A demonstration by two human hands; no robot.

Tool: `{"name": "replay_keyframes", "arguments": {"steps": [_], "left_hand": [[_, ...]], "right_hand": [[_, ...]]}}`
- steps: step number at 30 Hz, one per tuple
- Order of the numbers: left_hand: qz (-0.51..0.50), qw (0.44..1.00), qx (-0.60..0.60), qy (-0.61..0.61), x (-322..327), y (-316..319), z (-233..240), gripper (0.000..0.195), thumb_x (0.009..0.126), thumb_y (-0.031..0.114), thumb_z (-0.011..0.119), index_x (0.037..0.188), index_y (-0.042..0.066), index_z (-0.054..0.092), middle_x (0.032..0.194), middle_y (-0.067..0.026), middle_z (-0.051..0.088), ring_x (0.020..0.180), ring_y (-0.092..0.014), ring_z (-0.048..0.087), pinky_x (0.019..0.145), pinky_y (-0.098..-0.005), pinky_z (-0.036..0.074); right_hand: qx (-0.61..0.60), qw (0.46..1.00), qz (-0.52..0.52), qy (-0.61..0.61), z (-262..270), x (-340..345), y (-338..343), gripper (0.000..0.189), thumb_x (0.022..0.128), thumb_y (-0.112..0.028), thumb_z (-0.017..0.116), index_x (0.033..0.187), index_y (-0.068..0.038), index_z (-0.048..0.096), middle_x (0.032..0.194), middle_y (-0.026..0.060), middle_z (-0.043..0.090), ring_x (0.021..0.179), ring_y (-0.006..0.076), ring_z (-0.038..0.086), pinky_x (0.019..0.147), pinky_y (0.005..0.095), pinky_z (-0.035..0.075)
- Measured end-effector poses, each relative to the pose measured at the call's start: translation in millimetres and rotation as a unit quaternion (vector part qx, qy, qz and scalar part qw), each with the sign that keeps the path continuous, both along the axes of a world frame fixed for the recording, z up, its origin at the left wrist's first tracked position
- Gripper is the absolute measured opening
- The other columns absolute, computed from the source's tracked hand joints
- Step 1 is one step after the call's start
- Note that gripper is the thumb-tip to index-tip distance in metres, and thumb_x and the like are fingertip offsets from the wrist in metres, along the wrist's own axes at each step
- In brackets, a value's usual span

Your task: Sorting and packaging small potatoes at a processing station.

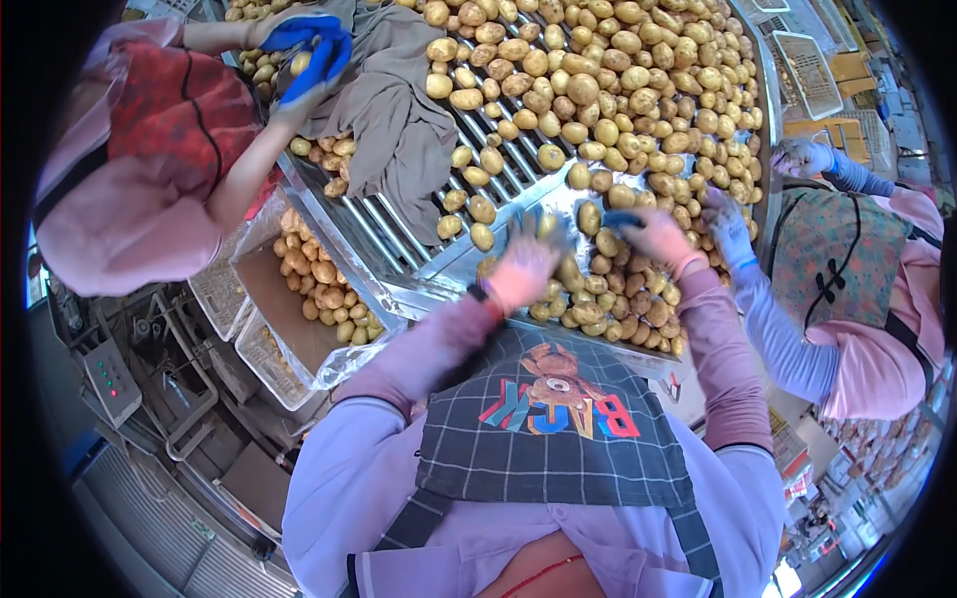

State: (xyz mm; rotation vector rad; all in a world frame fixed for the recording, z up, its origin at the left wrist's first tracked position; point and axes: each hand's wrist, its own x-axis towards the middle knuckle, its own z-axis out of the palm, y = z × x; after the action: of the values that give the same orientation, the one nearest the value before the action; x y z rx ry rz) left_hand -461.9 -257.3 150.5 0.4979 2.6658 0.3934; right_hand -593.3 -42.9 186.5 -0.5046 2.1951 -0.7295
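Observation:
My left hand [525, 261] reaches over the metal sorting table, its fingers blurred by motion. A potato [548, 224] shows at those fingers, but whether they grip it I cannot tell. To the right, my right hand [659, 238] is over the potato heap, its dark blue fingertips pointing left beside another potato [589, 218]. What lies under that palm is hidden. Both hands seem to wear gloves with blue fingers. Many loose potatoes [628, 299] lie between my forearms, up to the near edge of the metal tray [557, 190].
A metal roller grate [486, 138] carries more potatoes, partly under a grey cloth [396, 112]. A co-worker's blue gloves [310, 56] hold a potato at left; another co-worker's gloved hand [725, 224] reaches in from the right. A lined cardboard box [288, 329] of potatoes stands below left.

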Motion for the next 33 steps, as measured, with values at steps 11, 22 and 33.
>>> {"name": "replay_keyframes", "arguments": {"steps": [11, 22, 33], "left_hand": [[0.412, 0.671, 0.601, -0.142, -43, -82, 58, 0.046, 0.073, -0.004, 0.045, 0.118, -0.007, 0.055, 0.108, -0.0121, 0.064, 0.095, -0.017, 0.062, 0.087, -0.0288, 0.048], [0.332, 0.917, -0.024, 0.221, -185, -140, -9, 0.042, 0.083, 0.046, 0.058, 0.104, 0.011, 0.063, 0.089, -0.0165, 0.064, 0.079, -0.033, 0.064, 0.071, -0.0442, 0.050], [0.209, 0.965, 0.106, 0.119, -52, -27, -27, 0.047, 0.078, 0.032, 0.065, 0.123, 0.020, 0.054, 0.126, -0.0181, 0.050, 0.101, -0.033, 0.060, 0.082, -0.0429, 0.050]], "right_hand": [[0.106, 0.825, 0.308, 0.461, -56, -64, -222, 0.027, 0.083, -0.017, 0.052, 0.108, -0.013, 0.062, 0.112, 0.0146, 0.058, 0.105, 0.0340, 0.054, 0.092, 0.0474, 0.041], [0.024, 0.973, 0.112, 0.201, -38, 32, -121, 0.037, 0.079, -0.021, 0.063, 0.115, -0.014, 0.057, 0.104, 0.0159, 0.057, 0.093, 0.0289, 0.060, 0.077, 0.0393, 0.051], [-0.440, 0.588, -0.596, -0.324, -35, 117, -2, 0.023, 0.089, -0.023, 0.056, 0.106, -0.009, 0.061, 0.081, 0.0017, 0.059, 0.061, 0.0090, 0.053, 0.044, 0.0190, 0.037]]}}
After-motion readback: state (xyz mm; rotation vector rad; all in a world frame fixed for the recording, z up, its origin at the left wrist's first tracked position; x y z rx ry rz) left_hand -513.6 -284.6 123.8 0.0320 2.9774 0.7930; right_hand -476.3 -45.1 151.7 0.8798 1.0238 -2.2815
